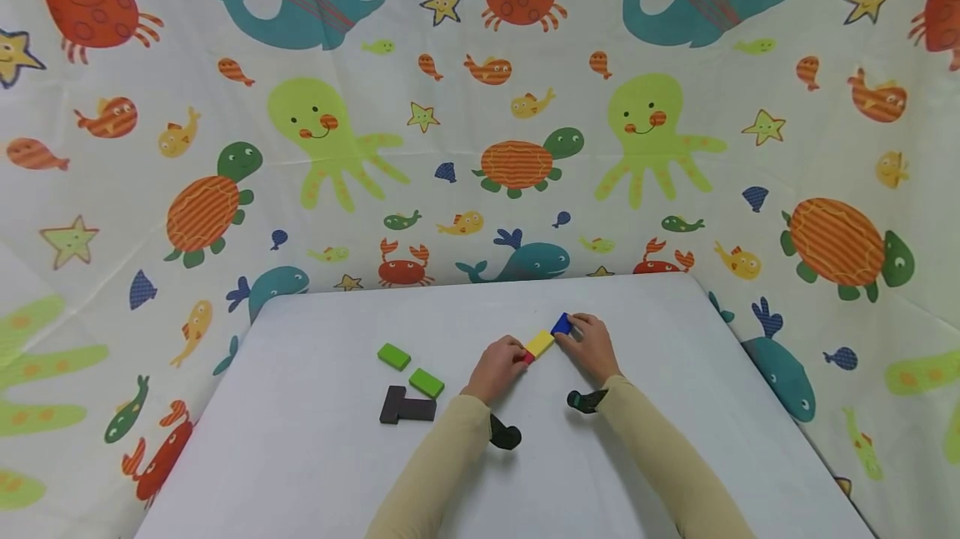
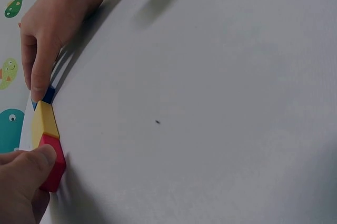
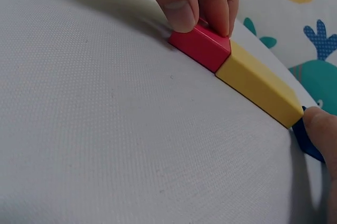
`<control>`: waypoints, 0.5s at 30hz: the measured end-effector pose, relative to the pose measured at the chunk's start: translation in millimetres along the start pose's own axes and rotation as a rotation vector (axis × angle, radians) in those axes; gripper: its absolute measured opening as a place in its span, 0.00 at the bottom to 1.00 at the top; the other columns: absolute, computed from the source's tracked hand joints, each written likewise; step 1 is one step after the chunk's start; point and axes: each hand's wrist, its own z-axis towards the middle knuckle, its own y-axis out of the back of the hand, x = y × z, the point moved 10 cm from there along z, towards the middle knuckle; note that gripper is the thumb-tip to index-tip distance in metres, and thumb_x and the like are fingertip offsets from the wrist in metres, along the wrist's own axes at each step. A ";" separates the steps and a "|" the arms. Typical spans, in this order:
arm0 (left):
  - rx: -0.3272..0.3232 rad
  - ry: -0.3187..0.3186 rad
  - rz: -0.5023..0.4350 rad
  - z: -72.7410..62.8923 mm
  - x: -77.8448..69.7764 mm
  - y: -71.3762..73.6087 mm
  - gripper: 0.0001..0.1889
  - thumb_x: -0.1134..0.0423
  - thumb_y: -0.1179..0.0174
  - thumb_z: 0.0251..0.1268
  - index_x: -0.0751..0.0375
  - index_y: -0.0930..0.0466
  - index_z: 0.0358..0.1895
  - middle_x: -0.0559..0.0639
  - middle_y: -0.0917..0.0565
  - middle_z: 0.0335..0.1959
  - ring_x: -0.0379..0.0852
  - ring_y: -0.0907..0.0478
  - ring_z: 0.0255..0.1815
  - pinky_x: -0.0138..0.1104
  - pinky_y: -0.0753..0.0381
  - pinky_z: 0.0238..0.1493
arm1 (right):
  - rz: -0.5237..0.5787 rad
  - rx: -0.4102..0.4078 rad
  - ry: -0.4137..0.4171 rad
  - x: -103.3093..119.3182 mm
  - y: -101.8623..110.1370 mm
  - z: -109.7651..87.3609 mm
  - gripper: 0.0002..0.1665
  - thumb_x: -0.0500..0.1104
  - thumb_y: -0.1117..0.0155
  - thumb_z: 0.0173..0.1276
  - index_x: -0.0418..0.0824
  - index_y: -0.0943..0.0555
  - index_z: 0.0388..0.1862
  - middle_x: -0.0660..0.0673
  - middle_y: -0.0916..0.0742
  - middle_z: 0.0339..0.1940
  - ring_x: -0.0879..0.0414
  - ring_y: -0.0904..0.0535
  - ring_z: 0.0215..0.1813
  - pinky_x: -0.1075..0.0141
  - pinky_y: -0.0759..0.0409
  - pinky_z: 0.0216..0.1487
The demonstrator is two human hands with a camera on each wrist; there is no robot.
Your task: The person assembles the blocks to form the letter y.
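A red block (image 3: 202,50), a yellow block (image 3: 258,86) and a blue block (image 1: 562,324) lie end to end in a slanting row on the white table. My left hand (image 1: 497,368) pinches the red block at the near end of the row, thumb on its near side. At the far end my right hand (image 1: 592,347) holds the blue block between thumb and fingers, covering part of it. The yellow block sits between the two, its end faces against the red one and right at the blue one. No finger is on the yellow block.
Left of my hands lie two green blocks (image 1: 393,356) and a dark T-shaped pair of pieces (image 1: 407,406). The white table (image 1: 300,472) ends at a cloth backdrop (image 1: 450,122) printed with sea animals. Dark wrist-worn devices (image 1: 505,434) sit at both cuffs.
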 end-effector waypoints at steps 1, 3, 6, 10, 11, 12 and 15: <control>0.002 0.000 0.000 -0.2 0.0 -0.3 0.10 0.63 0.32 0.61 0.63 0.13 0.44 0.50 0.19 0.44 0.45 0.22 0.45 0.37 0.22 0.55 | -0.001 -0.001 0.002 -0.3 -0.2 -0.4 0.33 0.52 0.31 0.65 0.33 0.23 0.62 0.33 0.22 0.61 0.38 0.30 0.64 0.44 0.35 0.66; 0.003 0.001 0.004 -0.5 -0.2 -0.4 0.10 0.63 0.32 0.61 0.63 0.13 0.44 0.50 0.19 0.45 0.45 0.22 0.45 0.37 0.22 0.55 | 0.000 -0.008 0.010 -0.5 -0.5 -0.9 0.32 0.52 0.31 0.65 0.33 0.22 0.62 0.33 0.21 0.60 0.38 0.29 0.64 0.44 0.34 0.66; 0.004 0.009 0.000 -0.7 -0.4 -0.2 0.11 0.62 0.32 0.61 0.63 0.13 0.45 0.50 0.19 0.45 0.45 0.23 0.45 0.37 0.22 0.55 | 0.003 -0.018 0.017 -0.8 -0.4 -1.1 0.32 0.52 0.31 0.65 0.34 0.22 0.62 0.34 0.21 0.60 0.38 0.29 0.64 0.44 0.34 0.66; 0.007 0.019 -0.008 -0.8 0.7 -0.7 0.11 0.62 0.32 0.61 0.63 0.12 0.45 0.50 0.19 0.45 0.45 0.23 0.45 0.36 0.22 0.55 | 0.011 -0.026 0.009 -0.5 0.4 -1.5 0.32 0.52 0.31 0.65 0.35 0.21 0.61 0.34 0.21 0.60 0.38 0.29 0.63 0.44 0.34 0.66; 0.007 0.020 -0.009 -0.7 1.1 -1.0 0.11 0.62 0.32 0.61 0.63 0.12 0.45 0.50 0.19 0.45 0.45 0.23 0.45 0.36 0.22 0.55 | 0.011 -0.026 0.005 -0.6 0.3 -1.5 0.32 0.52 0.31 0.65 0.35 0.21 0.62 0.34 0.21 0.60 0.38 0.29 0.64 0.44 0.34 0.66; 0.006 0.021 -0.007 -0.6 1.4 -1.1 0.11 0.62 0.32 0.61 0.63 0.12 0.45 0.50 0.19 0.45 0.45 0.23 0.45 0.36 0.22 0.55 | 0.015 -0.027 0.000 -0.6 0.2 -1.6 0.32 0.53 0.31 0.65 0.35 0.21 0.62 0.34 0.21 0.60 0.39 0.29 0.64 0.44 0.34 0.66; 0.005 0.017 0.003 -0.2 2.1 -1.5 0.11 0.62 0.32 0.61 0.63 0.12 0.45 0.50 0.19 0.45 0.45 0.22 0.45 0.36 0.22 0.55 | 0.026 -0.028 -0.015 -0.2 0.4 -1.6 0.32 0.53 0.31 0.65 0.35 0.21 0.61 0.34 0.21 0.60 0.39 0.29 0.63 0.44 0.34 0.66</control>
